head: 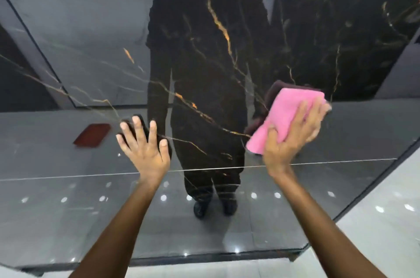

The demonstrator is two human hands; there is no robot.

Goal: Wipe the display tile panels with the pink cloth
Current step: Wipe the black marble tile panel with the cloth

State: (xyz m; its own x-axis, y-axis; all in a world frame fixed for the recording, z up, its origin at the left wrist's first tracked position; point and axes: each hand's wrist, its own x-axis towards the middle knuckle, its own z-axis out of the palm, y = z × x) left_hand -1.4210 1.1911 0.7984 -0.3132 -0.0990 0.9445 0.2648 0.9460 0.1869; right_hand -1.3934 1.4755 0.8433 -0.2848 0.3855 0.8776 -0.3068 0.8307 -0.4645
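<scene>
The left hand lies flat on the glossy panel, fingers spread, holding nothing. Right of it, the right hand presses the folded cloth against the panel with straight fingers; the palm hides part of the cloth.

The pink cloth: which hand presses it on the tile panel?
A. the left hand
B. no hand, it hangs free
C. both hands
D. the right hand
D: the right hand lies flat on the pink cloth, while the left hand touches the bare tile panel.
</scene>
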